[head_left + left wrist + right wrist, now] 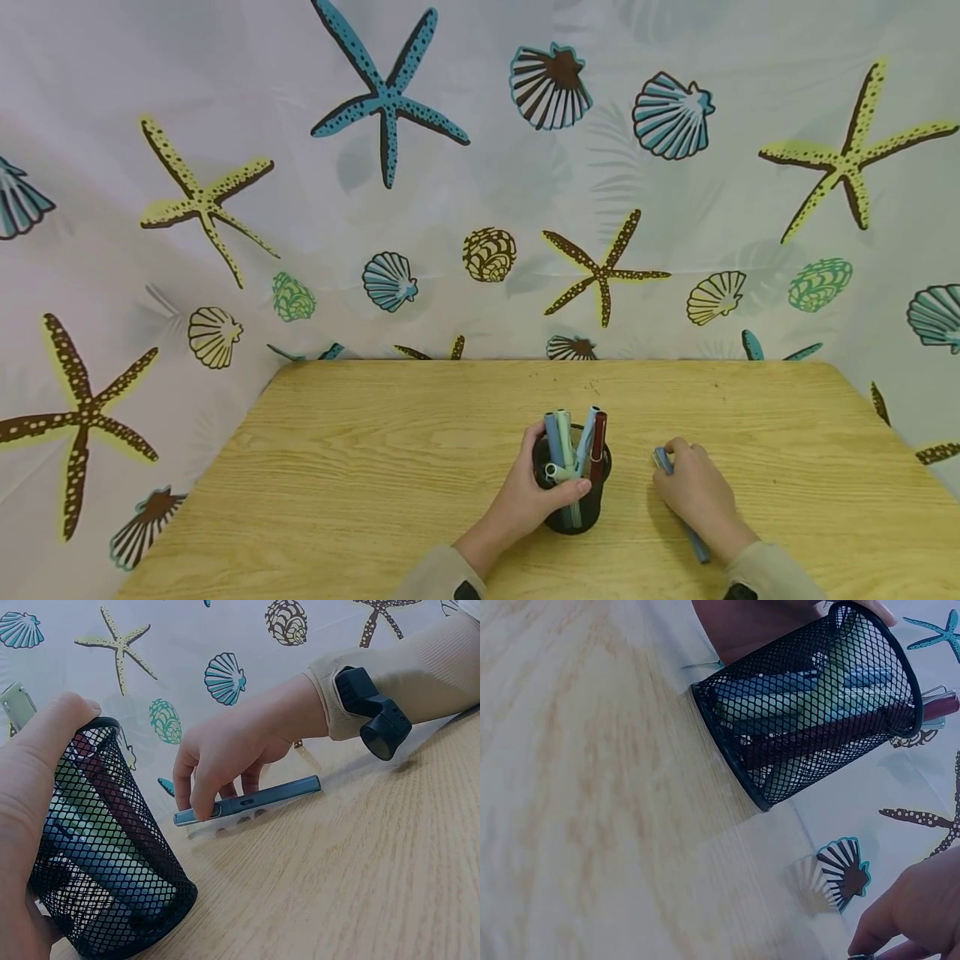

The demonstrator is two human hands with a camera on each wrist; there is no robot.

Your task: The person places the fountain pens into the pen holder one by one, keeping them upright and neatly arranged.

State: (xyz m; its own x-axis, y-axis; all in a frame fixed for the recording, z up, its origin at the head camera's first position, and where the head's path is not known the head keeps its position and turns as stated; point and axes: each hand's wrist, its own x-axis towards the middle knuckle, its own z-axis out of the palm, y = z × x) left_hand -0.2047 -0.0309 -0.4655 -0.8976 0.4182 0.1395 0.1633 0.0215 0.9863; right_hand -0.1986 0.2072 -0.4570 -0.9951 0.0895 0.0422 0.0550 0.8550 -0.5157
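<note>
My left hand [525, 493] grips a black mesh pen holder [591, 510], fingers behind it and thumb across its front near the rim. Several pens stand in the holder, among them a dark red pen [598, 437], a light green pen [564, 437] and a blue pen [552, 435]; one lies tilted across the others. To the right of the holder, my right hand [699, 492] pinches another blue pen [281, 795] close to one end. This pen lies low along the wooden table, its shadow beneath it; whether it touches the wood I cannot tell.
The wooden table [360, 467] reaches back to a pale fabric backdrop [465, 183] printed with starfish and shells. The fabric also runs along the left and right sides. A black camera [375, 712] sits on the right wrist, over a beige sleeve.
</note>
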